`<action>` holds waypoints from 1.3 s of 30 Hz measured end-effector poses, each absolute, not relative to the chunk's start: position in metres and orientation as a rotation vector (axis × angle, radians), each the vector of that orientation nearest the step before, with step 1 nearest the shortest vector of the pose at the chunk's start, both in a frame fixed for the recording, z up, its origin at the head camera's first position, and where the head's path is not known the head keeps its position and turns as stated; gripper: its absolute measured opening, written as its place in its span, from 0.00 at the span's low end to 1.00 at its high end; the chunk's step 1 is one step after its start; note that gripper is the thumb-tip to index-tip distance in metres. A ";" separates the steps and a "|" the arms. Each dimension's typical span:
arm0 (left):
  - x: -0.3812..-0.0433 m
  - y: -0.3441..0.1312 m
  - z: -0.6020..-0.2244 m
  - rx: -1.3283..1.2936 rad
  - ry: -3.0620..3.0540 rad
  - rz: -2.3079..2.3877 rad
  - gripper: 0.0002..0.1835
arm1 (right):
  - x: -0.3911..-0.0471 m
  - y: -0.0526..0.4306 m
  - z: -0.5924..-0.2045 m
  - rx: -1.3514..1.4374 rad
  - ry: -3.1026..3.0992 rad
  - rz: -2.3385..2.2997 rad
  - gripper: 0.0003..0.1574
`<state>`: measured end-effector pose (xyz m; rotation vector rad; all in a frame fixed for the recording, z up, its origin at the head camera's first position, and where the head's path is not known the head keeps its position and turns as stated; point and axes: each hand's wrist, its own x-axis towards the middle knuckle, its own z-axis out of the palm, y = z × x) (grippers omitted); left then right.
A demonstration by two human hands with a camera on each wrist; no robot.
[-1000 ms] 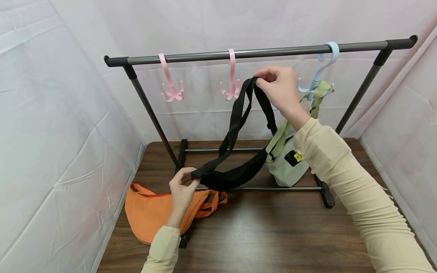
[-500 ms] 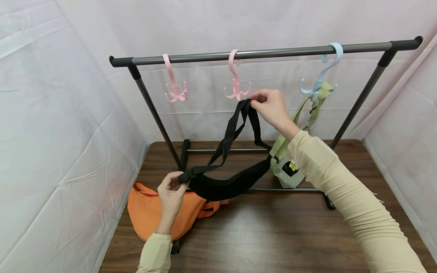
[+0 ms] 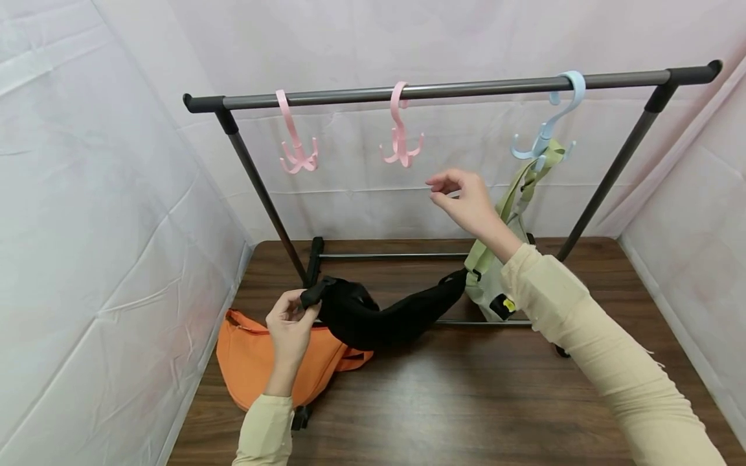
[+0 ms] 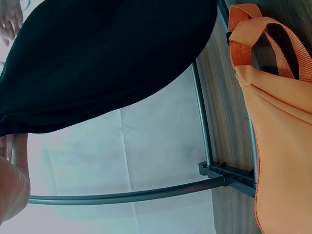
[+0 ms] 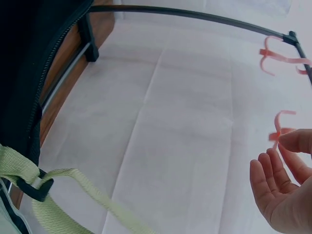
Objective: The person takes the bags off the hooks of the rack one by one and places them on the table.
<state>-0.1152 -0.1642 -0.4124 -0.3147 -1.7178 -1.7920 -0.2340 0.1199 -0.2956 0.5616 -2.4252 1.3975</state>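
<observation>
A black sling bag [image 3: 379,320] sags in mid-air, its left end pinched between the thumb and fingers of my left hand [image 3: 291,333]. Its strap has dropped down on the bag. In the left wrist view the dark bag [image 4: 112,53] fills the upper part, and only part of my hand [image 4: 12,180] shows. My right hand [image 3: 466,200] holds nothing, fingers loosely bent, below and right of the middle pink hook [image 3: 400,142]. The right wrist view shows the same hand [image 5: 287,185] with thumb and fingers apart. The bag's right end overlaps the pale green bag [image 3: 492,291].
A metal rack's top bar [image 3: 466,88] carries another pink hook [image 3: 298,152] at left and a blue hook [image 3: 544,139] at right, where the green bag's strap [image 3: 533,175] hangs. An orange bag [image 3: 250,366] lies on the brown floor [image 3: 454,401]. White cloth walls surround the rack.
My right hand has come down from near the middle hook and let go of the black strap, which fell. My left hand moved slightly left and down, still pinching the bag's end.
</observation>
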 end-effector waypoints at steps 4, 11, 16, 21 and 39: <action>-0.117 -0.170 -0.416 -0.311 -1.671 -1.820 0.04 | -0.217 0.131 -0.303 0.562 -2.403 1.426 0.12; -0.120 -0.189 -0.416 -0.238 -1.612 -1.773 0.15 | -0.189 0.156 -0.332 0.580 -2.384 1.482 0.13; -0.119 -0.200 -0.407 -0.218 -1.525 -1.766 0.13 | -0.161 0.164 -0.353 0.523 -2.375 1.574 0.12; -0.115 -0.207 -0.400 -0.235 -1.441 -1.815 0.12 | -0.126 0.163 -0.373 0.469 -2.298 1.688 0.11; -0.109 -0.217 -0.385 -0.186 -1.359 -1.837 0.10 | -0.115 0.132 -0.480 0.527 -2.040 2.189 0.28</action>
